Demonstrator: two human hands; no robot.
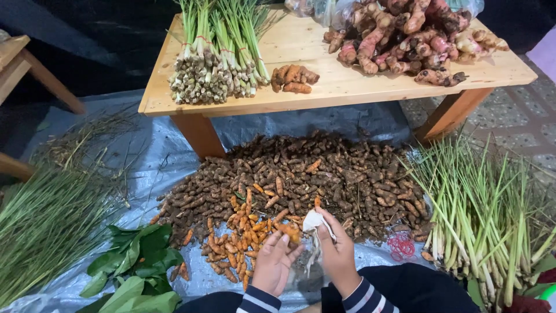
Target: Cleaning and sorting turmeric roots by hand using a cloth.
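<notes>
My left hand point(273, 264) holds an orange turmeric root point(289, 230) at its fingertips. My right hand point(336, 250) grips a small whitish tool or scrap point(313, 221) pressed against that root. Both hands hover over a clear plastic bag point(306, 268) in front of my lap. A small heap of cleaned orange turmeric point(243, 232) lies just left of my hands. Behind it spreads a large pile of brown, dirt-covered turmeric roots point(324, 174) on a grey tarp point(162, 156).
A low wooden table point(324, 87) carries bundled lemongrass point(217, 58), a few turmeric pieces point(293, 79) and pink galangal roots point(405, 37). Loose lemongrass point(486, 220) lies right, grass stalks point(46, 226) and green leaves point(136, 261) left. Red rubber bands point(401, 246) rest near my right knee.
</notes>
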